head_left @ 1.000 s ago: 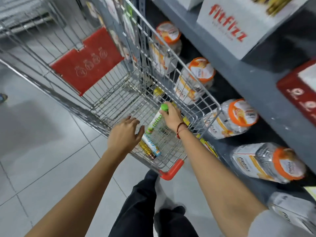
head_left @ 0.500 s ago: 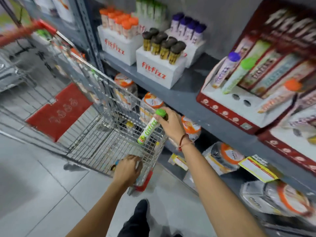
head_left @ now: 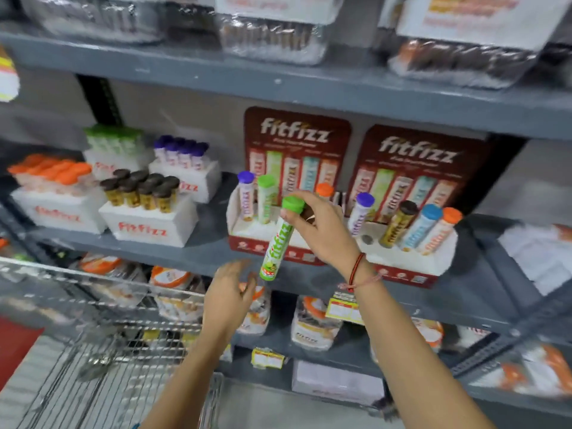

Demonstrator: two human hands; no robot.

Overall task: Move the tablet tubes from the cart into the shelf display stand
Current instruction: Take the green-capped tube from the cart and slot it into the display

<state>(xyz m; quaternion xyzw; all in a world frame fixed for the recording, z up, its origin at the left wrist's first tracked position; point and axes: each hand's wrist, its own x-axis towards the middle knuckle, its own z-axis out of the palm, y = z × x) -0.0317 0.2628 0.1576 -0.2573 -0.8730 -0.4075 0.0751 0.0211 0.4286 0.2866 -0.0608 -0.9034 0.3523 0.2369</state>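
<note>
My right hand (head_left: 322,230) grips a green-capped tablet tube (head_left: 278,243) near its cap; the tube hangs tilted in front of the left red display stand (head_left: 263,243). That stand holds a purple-capped tube (head_left: 246,196), a green-capped one (head_left: 266,196) and an orange-capped one (head_left: 324,191). The right display stand (head_left: 411,261) holds several tubes. My left hand (head_left: 230,292) hovers just below the tube, fingers apart and holding nothing. The wire cart (head_left: 102,320) stands at the lower left, its inside blurred.
White boxes (head_left: 145,224) filled with capped tubes sit on the same grey shelf (head_left: 198,252) to the left. Orange-lidded jars (head_left: 312,326) lie on the shelf below. Wrapped packs fill the top shelf (head_left: 278,82). Yellow price tags (head_left: 343,311) hang from shelf edges.
My right hand has lifted the green-capped tube out of the cart up to the display stand. My left hand has left the cart rim and risen under the tube. The view swung upward.
</note>
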